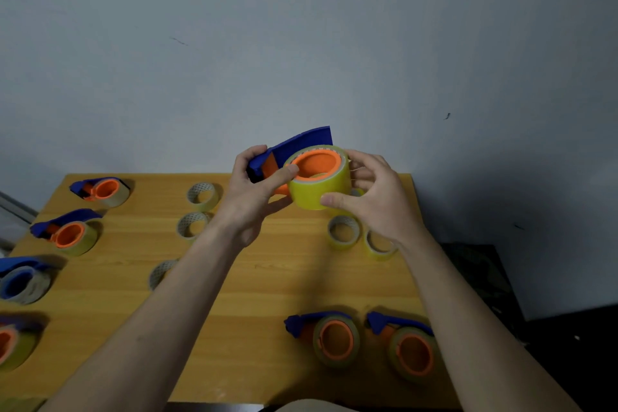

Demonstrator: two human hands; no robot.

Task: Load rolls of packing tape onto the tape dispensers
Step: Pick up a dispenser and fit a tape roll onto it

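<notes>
A blue tape dispenser (294, 145) with an orange hub (316, 164) is held up above the far edge of the wooden table (261, 294). A yellow tape roll (316, 192) sits around the hub. My left hand (254, 197) grips the dispenser's blue body, thumb against the roll's rim. My right hand (371, 201) wraps the roll from the right, thumb on its front face. Loose tape rolls lie on the table at centre left (202, 196) (192, 226) and at right (344, 231) (379, 243).
Loaded dispensers rest along the left side (103, 191) (68, 232) (21, 281) (15, 344) and at the near right (331, 336) (409, 349). Another loose roll (160, 273) is partly hidden by my left forearm. A grey wall rises behind the table; dark floor lies to the right.
</notes>
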